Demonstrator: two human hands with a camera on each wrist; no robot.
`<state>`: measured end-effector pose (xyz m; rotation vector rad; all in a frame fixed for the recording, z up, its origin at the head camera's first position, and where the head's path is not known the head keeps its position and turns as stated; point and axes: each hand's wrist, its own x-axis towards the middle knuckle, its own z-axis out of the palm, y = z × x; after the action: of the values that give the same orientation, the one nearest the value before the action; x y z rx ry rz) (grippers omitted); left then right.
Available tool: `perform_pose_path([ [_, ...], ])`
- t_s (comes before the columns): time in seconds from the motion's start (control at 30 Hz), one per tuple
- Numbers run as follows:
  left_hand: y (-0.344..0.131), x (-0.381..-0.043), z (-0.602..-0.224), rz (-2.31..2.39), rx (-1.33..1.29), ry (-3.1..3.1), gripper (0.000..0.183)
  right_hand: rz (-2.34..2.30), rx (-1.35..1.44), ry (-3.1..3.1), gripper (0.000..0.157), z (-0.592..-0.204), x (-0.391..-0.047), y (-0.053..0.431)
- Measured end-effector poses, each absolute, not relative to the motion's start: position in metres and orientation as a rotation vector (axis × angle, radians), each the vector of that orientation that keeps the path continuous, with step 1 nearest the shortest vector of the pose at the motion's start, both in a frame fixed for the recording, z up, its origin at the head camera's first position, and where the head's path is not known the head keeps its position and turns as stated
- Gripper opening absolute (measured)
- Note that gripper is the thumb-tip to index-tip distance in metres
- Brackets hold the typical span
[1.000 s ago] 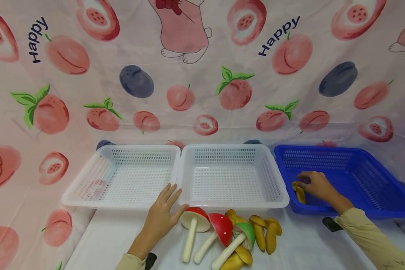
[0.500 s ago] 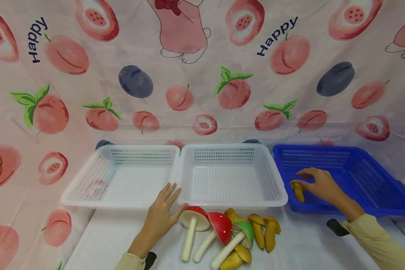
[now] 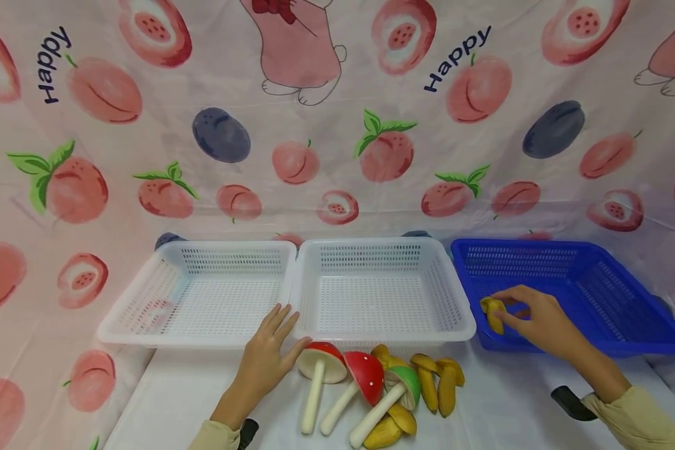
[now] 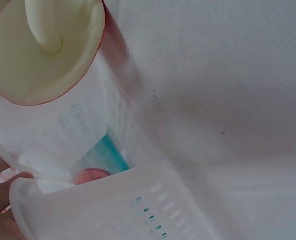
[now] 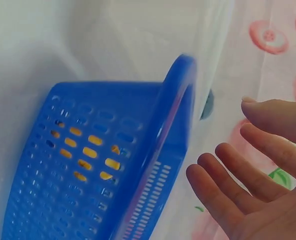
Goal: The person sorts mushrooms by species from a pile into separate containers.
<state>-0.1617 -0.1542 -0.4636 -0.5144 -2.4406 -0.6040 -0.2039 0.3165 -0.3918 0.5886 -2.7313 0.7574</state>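
My right hand [image 3: 540, 319] hovers over the left end of the blue basket [image 3: 602, 340], fingers relaxed and apart. Close to its fingertips in the head view, a small yellow-brown toy mushroom [image 3: 494, 317] lies in that basket; yellow shows through the basket wall in the right wrist view, where the open hand [image 5: 258, 175] holds nothing. My left hand [image 3: 264, 356] rests with straight fingers at the adjoining rims of two white baskets. Beside its thumb lies a red-capped toy mushroom [image 3: 320, 362], whose pale underside [image 4: 42, 65] fills a corner of the left wrist view.
A left white basket [image 3: 214, 340] and a middle white basket [image 3: 388, 337] stand side by side, left of the blue one. On the white table lie another red-capped mushroom [image 3: 364, 378], a green-capped mushroom [image 3: 407, 384] and several yellow-brown mushrooms [image 3: 447, 390]. A fruit-print cloth [image 3: 337, 156] hangs behind.
My right fingers have parted from the yellow-brown mushroom, which stays in the blue basket, and the right forearm has drawn back slightly. The left hand keeps its place; the head view has shifted slightly.
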Motion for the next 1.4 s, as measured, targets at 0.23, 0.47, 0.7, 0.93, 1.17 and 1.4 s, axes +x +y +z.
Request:
perform_pose_path([
  [0.23,-0.155,-0.164,-0.466,-0.602,-0.514,-2.428,0.056,0.764,0.608,-2.711,0.028,-0.388,-0.188,0.307],
  [0.47,-0.156,-0.164,-0.468,-0.602,-0.514,-2.424,0.056,0.810,0.588,-2.731,0.025,-0.389,-0.173,0.297],
  [0.7,-0.156,-0.163,-0.466,-0.601,-0.520,-2.423,0.056,0.856,0.579,-2.771,0.027,-0.396,-0.162,0.287],
  [0.93,-0.155,-0.162,-0.465,-0.595,-0.518,-2.419,0.056,0.953,0.573,-2.817,0.028,-0.403,-0.156,0.277],
  [1.17,-0.155,-0.162,-0.466,-0.590,-0.520,-2.413,0.056,0.985,0.512,-2.896,0.027,-0.408,-0.154,0.270],
  [1.4,-0.155,-0.162,-0.466,-0.597,-0.515,-2.423,0.056,1.004,0.514,-2.937,0.030,-0.419,-0.150,0.266],
])
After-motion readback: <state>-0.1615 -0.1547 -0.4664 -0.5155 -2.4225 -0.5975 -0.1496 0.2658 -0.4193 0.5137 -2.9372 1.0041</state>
